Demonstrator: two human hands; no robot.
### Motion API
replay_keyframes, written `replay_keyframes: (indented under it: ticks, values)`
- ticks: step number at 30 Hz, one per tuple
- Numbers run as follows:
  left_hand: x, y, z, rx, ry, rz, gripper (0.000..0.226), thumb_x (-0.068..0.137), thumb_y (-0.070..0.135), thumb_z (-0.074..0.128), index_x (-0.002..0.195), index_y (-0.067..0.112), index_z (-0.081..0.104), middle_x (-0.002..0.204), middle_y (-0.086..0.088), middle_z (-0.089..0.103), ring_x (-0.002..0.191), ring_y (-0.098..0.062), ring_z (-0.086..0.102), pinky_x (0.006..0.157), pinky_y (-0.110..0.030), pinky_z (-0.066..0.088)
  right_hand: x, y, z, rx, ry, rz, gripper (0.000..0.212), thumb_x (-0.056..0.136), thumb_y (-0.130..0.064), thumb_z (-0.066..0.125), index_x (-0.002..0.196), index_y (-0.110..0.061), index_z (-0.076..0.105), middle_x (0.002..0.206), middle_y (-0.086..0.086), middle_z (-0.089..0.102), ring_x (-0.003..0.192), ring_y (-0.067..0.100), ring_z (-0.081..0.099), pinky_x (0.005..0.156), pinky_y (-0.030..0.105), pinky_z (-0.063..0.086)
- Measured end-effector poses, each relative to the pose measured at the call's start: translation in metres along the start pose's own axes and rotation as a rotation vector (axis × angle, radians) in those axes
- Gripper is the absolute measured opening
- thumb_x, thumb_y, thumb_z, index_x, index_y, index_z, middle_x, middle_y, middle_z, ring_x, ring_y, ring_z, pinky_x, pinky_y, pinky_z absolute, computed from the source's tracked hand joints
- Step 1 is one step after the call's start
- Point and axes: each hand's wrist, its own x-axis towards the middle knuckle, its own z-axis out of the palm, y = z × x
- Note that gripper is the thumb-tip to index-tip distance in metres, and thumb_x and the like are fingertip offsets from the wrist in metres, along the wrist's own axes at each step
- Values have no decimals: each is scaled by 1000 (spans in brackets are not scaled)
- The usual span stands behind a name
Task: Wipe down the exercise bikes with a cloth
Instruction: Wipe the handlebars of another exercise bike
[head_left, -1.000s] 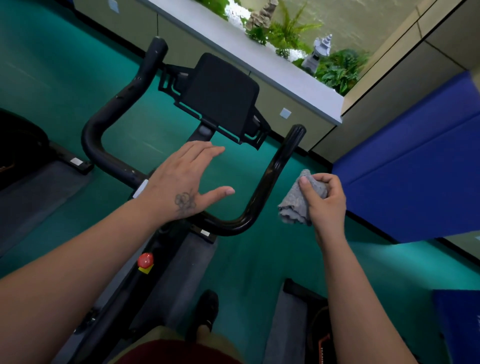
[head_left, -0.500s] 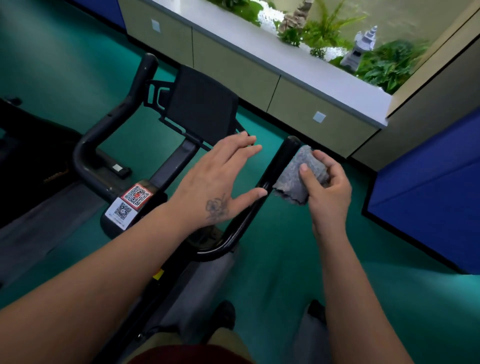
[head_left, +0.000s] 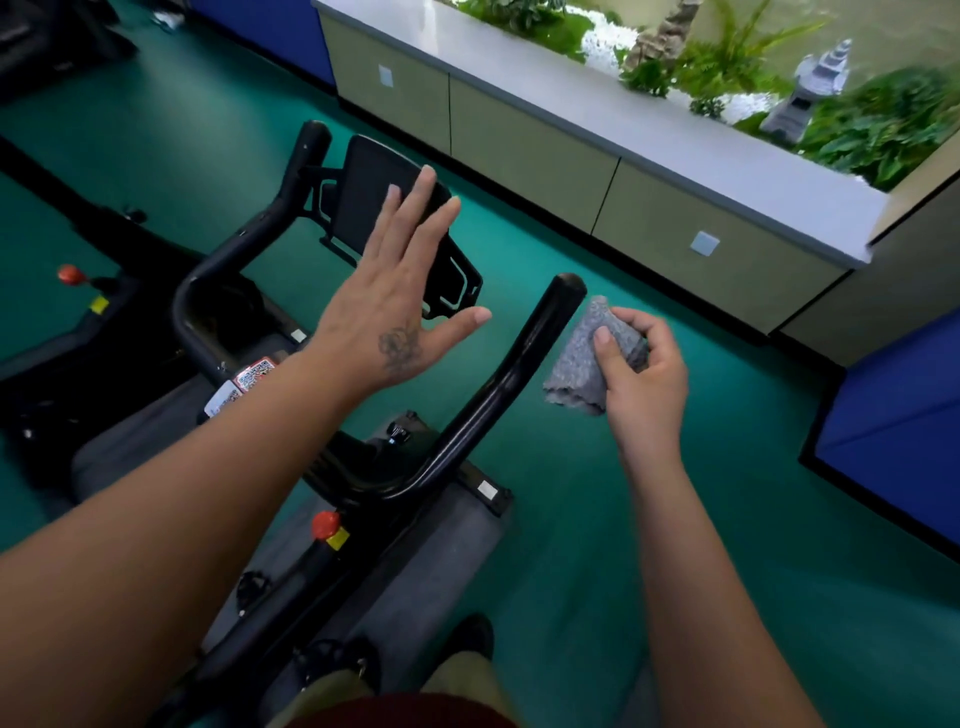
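Observation:
A black exercise bike stands below me, its U-shaped handlebar (head_left: 498, 395) curving up to a right end near the cloth. My right hand (head_left: 641, 374) grips a grey cloth (head_left: 584, 358) just to the right of that bar end, a small gap apart from it. My left hand (head_left: 395, 291) hovers flat with fingers spread above the handlebar's middle, in front of the black console holder (head_left: 457, 270), touching nothing. A red knob (head_left: 325, 524) sits on the frame below.
A second black bike with a red knob (head_left: 70, 274) stands at the left. A beige cabinet ledge (head_left: 597, 171) with plants runs along the back right. Blue mats (head_left: 893, 431) lie at the right. Grey floor mat (head_left: 415, 551) under the bike; green floor around.
The view has pulled back and swung left. My left hand rose higher above the bar. The cloth, against the right bar end half a second ago, now sits slightly off it.

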Motion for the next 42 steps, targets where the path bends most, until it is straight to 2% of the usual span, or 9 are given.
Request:
replay_keyframes:
  ticks: [2,6,9,15,19,23,29,37,42]
  values:
    - [-2,7,1,-24,-19,-32,104,96,65,65,172,21,9,179,9,-15,166,-23,-10,126,-40,20,0,0,-1,-22,-28,-32,15,96,-20,74,108,-27,69,113,-6,73,106,15,69,99,45,56]
    - [-10,12,4,-55,-76,-25,114,95,67,67,172,19,-3,177,11,-24,165,-20,-16,125,-52,35,-3,-6,3,-40,-43,-69,20,94,-18,75,108,-30,67,111,-15,71,104,4,68,99,38,55]
    - [-18,13,9,-57,-99,-13,117,94,67,67,171,17,-5,176,8,-26,165,-20,-18,123,-48,39,-5,-8,7,-10,-23,-32,22,95,-21,75,112,-33,68,107,-18,73,95,2,68,91,34,57]
    - [-21,12,17,-88,-101,-12,118,94,69,65,171,13,-4,177,3,-26,164,-20,-20,127,-59,34,-15,-1,10,-19,-41,-22,17,97,-26,76,111,-33,71,99,-18,75,87,1,70,81,29,58]
    - [-20,9,17,-82,-107,-6,117,95,68,66,171,13,-2,177,4,-25,165,-21,-19,129,-58,29,-6,-2,11,-15,-20,-34,16,96,-24,76,110,-29,73,105,-10,76,96,9,73,89,39,60]
    - [-20,8,17,-73,-103,-10,116,95,68,67,172,15,-2,177,5,-25,165,-20,-19,129,-56,30,7,-5,14,23,25,-28,15,95,-20,76,110,-21,74,100,-9,76,89,6,71,89,43,60]
    - [-19,7,19,-65,-71,-6,116,94,70,66,172,14,2,179,3,-20,165,-21,-15,127,-56,35,-12,9,15,10,-2,-54,16,92,-32,79,106,-27,73,106,-3,76,98,15,73,87,49,60]
    - [-18,8,21,-22,-86,-13,113,95,67,66,172,16,-1,178,5,-23,165,-19,-18,126,-43,29,6,-1,19,55,41,-44,15,92,-20,77,105,-24,72,107,-7,75,101,9,71,93,47,58]
    - [-19,5,21,-21,-81,-9,114,95,67,66,172,15,0,178,2,-22,165,-21,-17,130,-42,20,-9,8,25,42,33,-45,12,91,-31,76,101,-34,70,106,-7,75,101,16,72,91,51,58]
